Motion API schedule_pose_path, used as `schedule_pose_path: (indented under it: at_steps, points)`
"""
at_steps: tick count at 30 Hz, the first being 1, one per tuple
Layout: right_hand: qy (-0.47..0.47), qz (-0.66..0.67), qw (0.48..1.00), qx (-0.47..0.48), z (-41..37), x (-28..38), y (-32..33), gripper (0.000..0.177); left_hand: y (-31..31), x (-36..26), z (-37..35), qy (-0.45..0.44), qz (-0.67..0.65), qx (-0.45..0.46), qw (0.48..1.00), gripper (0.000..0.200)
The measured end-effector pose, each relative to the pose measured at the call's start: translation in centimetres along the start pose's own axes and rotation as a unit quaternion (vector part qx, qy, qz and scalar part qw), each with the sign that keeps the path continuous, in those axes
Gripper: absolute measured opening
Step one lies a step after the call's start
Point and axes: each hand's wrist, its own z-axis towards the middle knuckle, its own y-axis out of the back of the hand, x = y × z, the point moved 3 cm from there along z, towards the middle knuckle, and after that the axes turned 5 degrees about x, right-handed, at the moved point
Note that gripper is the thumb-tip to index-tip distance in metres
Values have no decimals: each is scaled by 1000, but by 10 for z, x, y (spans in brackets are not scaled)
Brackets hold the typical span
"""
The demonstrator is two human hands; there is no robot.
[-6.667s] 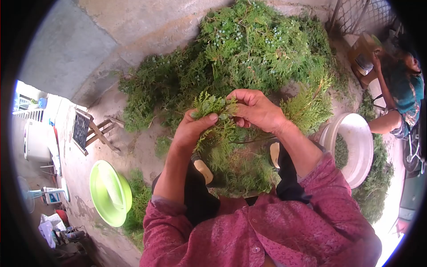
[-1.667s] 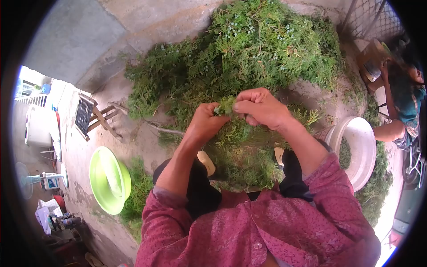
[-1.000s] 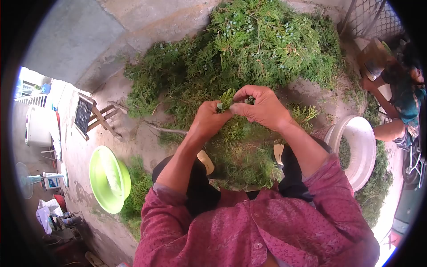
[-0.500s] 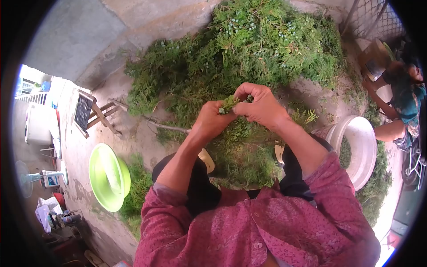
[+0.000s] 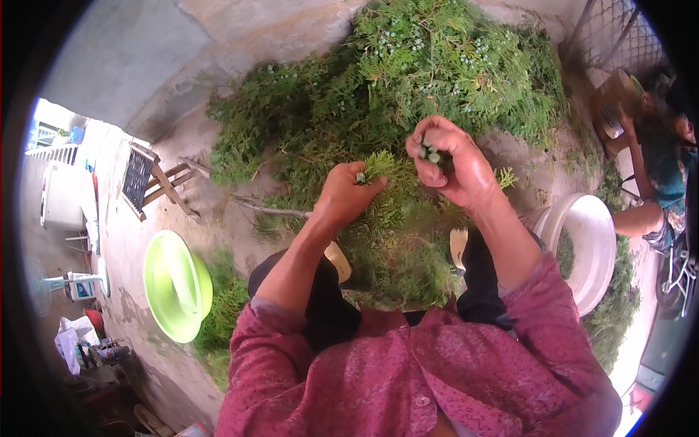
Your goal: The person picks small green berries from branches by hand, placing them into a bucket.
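Observation:
My left hand (image 5: pixel 345 192) is closed on a small green sprig (image 5: pixel 378 167) with a berry near the fingertips. To its right and slightly higher, my right hand (image 5: pixel 453 162) curls around several pale green berries (image 5: pixel 433 155). The two hands are apart. Beyond them lies a big heap of green branches (image 5: pixel 437 65) dotted with bluish berries. More loose greenery (image 5: pixel 400 266) lies below the hands, between my feet.
A lime green basin (image 5: pixel 200 284) stands at the left, near a small folding stool (image 5: pixel 162 178). On the right is a white bucket (image 5: pixel 597 255). Another person (image 5: pixel 666 175) sits at the far right beside a brown container (image 5: pixel 611 98). A bare branch (image 5: pixel 273 210) lies left of my hands.
My right hand has moved away from my left, to the right, with berries now visible in its fingers. My left hand has kept the sprig and hardly moved.

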Motion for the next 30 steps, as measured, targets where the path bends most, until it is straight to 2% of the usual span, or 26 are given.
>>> schedule_pose_path:
  at_steps: [1, 3, 6, 7, 9, 13, 17, 19, 20, 22, 25, 28, 30]
  points:
    - [-13, 83, 996, -6, 0, 0, 2, 4, -4, 5, 1, 1, 1, 5, 1000, 23]
    - [-43, 78, 996, -12, 3, -1, 10, 10, -9, 3, 4, -73, 35, 1, 997, 20]
    - [-80, -107, 991, -20, 10, -9, 22, 13, -9, -12, 1, -127, 108, -25, 986, 19]
    - [-80, -107, 991, -21, 9, -9, 22, 13, -9, -14, 0, -127, 108, -24, 986, 19]
    - [-109, -274, 956, -17, 5, -11, 18, 13, -9, -16, -1, -131, 163, -41, 977, 19]
    - [-50, -352, 934, 39, 1, -17, 11, 16, -6, -12, -3, -126, 188, -64, 972, 18]
    - [-2, -392, 918, 54, 2, -24, 11, 20, -4, -5, 0, -110, 154, -72, 979, 16]
    - [58, -443, 891, 74, 4, -28, 11, 21, -4, -3, 0, -106, 149, -69, 981, 15]
    - [58, -443, 891, 74, 4, -30, 12, 21, -3, -3, 0, -103, 138, -74, 982, 14]
    - [117, -491, 859, 88, 5, -30, 12, 19, -2, -2, 1, -101, 126, -80, 984, 14]
    - [156, -499, 850, 64, 4, -29, 8, 17, -2, -3, 0, -96, 133, -83, 983, 14]
    - [138, -511, 847, 49, 3, -27, 6, 15, -5, -3, 0, -110, 139, -85, 980, 15]
    - [104, -510, 853, 45, 4, -28, 6, 15, -7, 0, 1, -110, 87, -79, 987, 16]
